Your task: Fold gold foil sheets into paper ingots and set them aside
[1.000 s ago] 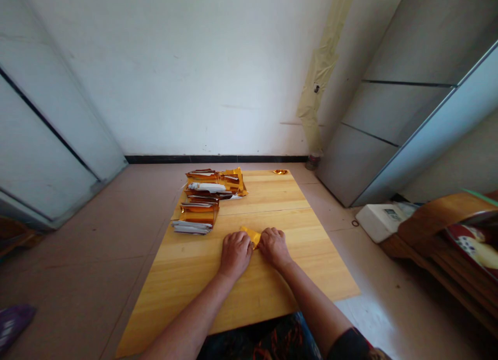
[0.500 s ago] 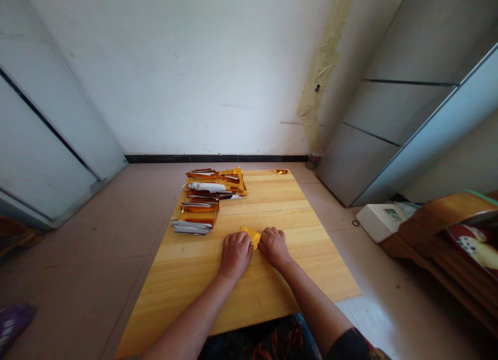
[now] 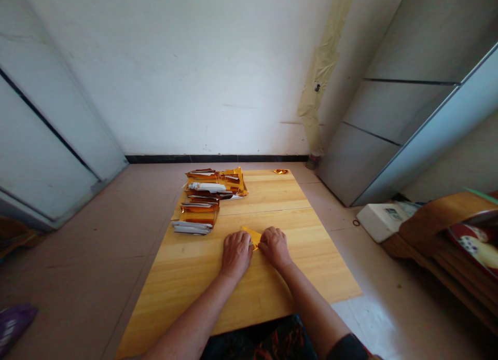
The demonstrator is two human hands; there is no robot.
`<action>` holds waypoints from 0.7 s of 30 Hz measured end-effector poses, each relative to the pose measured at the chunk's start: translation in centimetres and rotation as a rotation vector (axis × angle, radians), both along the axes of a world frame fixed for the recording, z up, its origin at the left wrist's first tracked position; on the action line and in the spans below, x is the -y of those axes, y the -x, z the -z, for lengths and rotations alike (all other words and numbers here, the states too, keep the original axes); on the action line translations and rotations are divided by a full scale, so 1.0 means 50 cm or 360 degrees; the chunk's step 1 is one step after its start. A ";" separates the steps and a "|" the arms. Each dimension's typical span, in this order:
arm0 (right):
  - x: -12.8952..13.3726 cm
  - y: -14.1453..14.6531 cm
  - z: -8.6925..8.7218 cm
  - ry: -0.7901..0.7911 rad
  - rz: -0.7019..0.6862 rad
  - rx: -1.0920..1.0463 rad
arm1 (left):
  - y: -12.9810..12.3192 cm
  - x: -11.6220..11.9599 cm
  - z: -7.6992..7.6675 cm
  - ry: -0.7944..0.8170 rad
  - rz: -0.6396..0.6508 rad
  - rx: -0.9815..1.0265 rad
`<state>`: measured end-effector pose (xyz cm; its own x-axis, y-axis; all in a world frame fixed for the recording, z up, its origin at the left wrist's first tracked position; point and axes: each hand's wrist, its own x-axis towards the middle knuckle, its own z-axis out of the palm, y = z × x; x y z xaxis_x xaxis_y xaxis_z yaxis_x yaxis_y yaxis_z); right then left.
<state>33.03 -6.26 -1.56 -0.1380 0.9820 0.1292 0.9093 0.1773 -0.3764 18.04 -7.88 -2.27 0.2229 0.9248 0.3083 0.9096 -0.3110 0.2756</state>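
The left hand (image 3: 236, 252) and the right hand (image 3: 274, 246) are both curled over a small gold sheet (image 3: 250, 234), gripping it from its two sides, knuckles up. The sheet lies on the wooden bench (image 3: 272, 292), to the right of the pile of gold-and-white bundles (image 3: 200, 212) and nearer the person than that pile. Working it well seems to call for even pressure from both sides, since thin, shiny material like this would likely pucker or tear if one hand pulled harder than the other. The bench makes a good backing, so the sheet is best pressed flat against it, with the thumbs bearing down along the near edge (the fingertips are mostly tucked out of sight, so I cannot tell exactly how they pinch). Light, short movements should crease more cleanly than a hard squeeze. Elbows are best held clear of the pile, whose loose edges look easy to knock; the shiny gold scrap (image 3: 280, 171), well to the right of the pile, is out of the way.
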 end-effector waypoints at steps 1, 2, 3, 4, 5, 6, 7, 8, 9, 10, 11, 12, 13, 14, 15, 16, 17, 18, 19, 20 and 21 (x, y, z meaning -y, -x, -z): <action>0.000 -0.003 0.003 -0.0011 0.0012 -0.0056 | 0.000 0.000 0.000 -0.0001 0.0003 0.0005; 0.000 -0.006 0.006 -0.0024 0.0012 -0.0106 | 0.000 0.000 0.000 -0.0003 0.0011 0.0007; 0.000 -0.010 0.008 -0.0038 0.0005 -0.0147 | 0.000 0.000 -0.001 -0.0005 0.0023 0.0005; 0.000 -0.014 0.010 -0.0049 -0.0003 -0.0178 | 0.000 0.001 -0.001 -0.0008 0.0036 0.0003; 0.000 -0.017 0.011 -0.0054 -0.0009 -0.0201 | 0.000 0.001 -0.002 -0.0011 0.0051 0.0000; 0.000 -0.020 0.012 -0.0053 -0.0009 -0.0216 | -0.001 0.002 -0.003 -0.0015 0.0065 -0.0002; -0.001 -0.021 0.013 -0.0048 -0.0003 -0.0224 | -0.001 0.002 -0.004 -0.0019 0.0075 -0.0004; -0.001 -0.022 0.013 -0.0043 0.0004 -0.0230 | -0.001 0.002 -0.004 -0.0022 0.0082 -0.0009; -0.001 -0.023 0.013 -0.0038 0.0011 -0.0232 | -0.002 0.002 -0.005 -0.0024 0.0084 -0.0018; -0.001 -0.022 0.013 -0.0035 0.0014 -0.0233 | -0.002 0.002 -0.004 -0.0025 0.0085 -0.0030; -0.001 -0.022 0.013 -0.0035 0.0017 -0.0232 | -0.002 0.002 -0.004 -0.0025 0.0084 -0.0043; -0.001 -0.021 0.013 -0.0036 0.0018 -0.0230 | -0.002 0.001 -0.002 -0.0026 0.0084 -0.0057; -0.001 -0.021 0.013 -0.0039 0.0018 -0.0226 | -0.002 0.001 -0.001 -0.0028 0.0085 -0.0069; -0.001 -0.021 0.013 -0.0042 0.0016 -0.0221 | -0.002 0.000 0.001 -0.0031 0.0086 -0.0078; -0.001 -0.022 0.014 -0.0046 0.0012 -0.0218 | -0.002 -0.001 0.003 -0.0033 0.0087 -0.0085; -0.002 -0.024 0.014 -0.0050 0.0004 -0.0221 | -0.001 -0.001 0.005 -0.0034 0.0089 -0.0090; -0.002 -0.025 0.015 -0.0052 -0.0007 -0.0232 | -0.001 -0.002 0.007 -0.0034 0.0088 -0.0093; -0.003 -0.027 0.016 -0.0053 -0.0019 -0.0253 | -0.001 -0.003 0.008 -0.0034 0.0088 -0.0095; -0.003 -0.028 0.017 -0.0055 -0.0027 -0.0281 | -0.001 -0.003 0.009 -0.0035 0.0087 -0.0095; -0.003 -0.029 0.018 -0.0057 -0.0031 -0.0311 | 0.000 -0.003 0.010 -0.0037 0.0085 -0.0095; -0.003 -0.028 0.018 -0.0057 -0.0032 -0.0337 | 0.000 -0.003 0.010 -0.0040 0.0085 -0.0097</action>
